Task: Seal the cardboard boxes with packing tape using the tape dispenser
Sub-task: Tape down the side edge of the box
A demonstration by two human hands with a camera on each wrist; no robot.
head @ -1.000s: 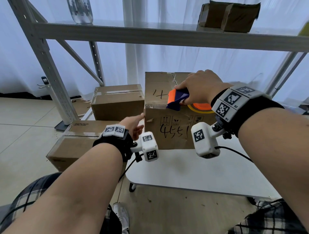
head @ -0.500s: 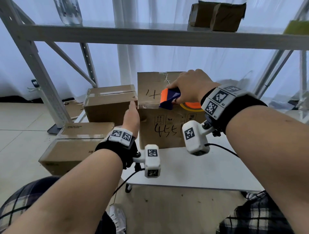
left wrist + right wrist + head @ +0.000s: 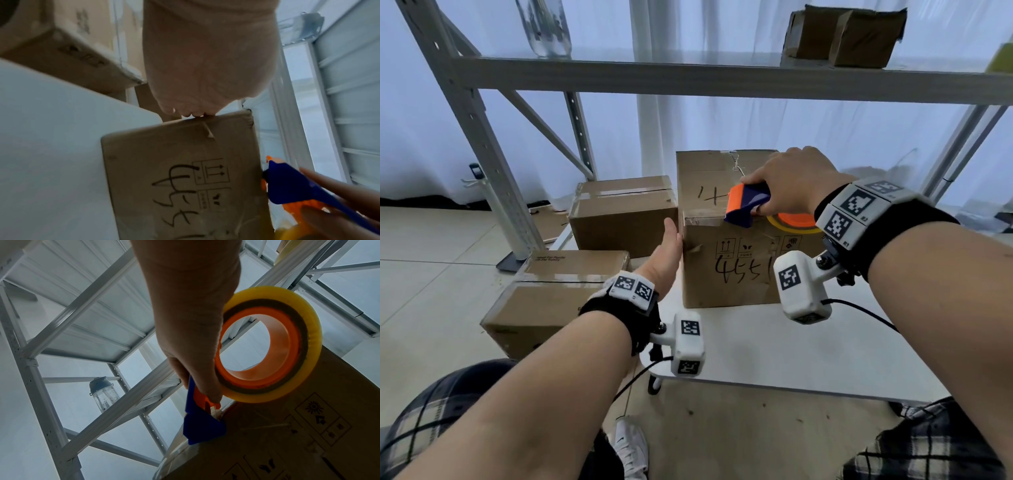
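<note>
A tall cardboard box (image 3: 732,270) marked "455" stands on the white table (image 3: 774,356). My right hand (image 3: 787,185) grips the blue and orange tape dispenser (image 3: 746,205), whose front sits on the box's top front edge near the left corner. Its yellow tape roll (image 3: 287,344) hangs over the box's front face. My left hand (image 3: 667,253) lies flat against the box's left side, fingers straight. In the left wrist view the left hand (image 3: 205,65) meets the box (image 3: 185,178) at its edge, with the dispenser (image 3: 287,186) at the right.
Two taped boxes sit left of the table, one (image 3: 623,216) behind and one (image 3: 558,294) lower in front. A grey metal rack (image 3: 688,78) spans overhead with a water bottle (image 3: 548,27) and dark boxes (image 3: 846,34) on it.
My left hand rose from the box's lower front corner and flattened against its left side. The dispenser stayed on the top front edge.
</note>
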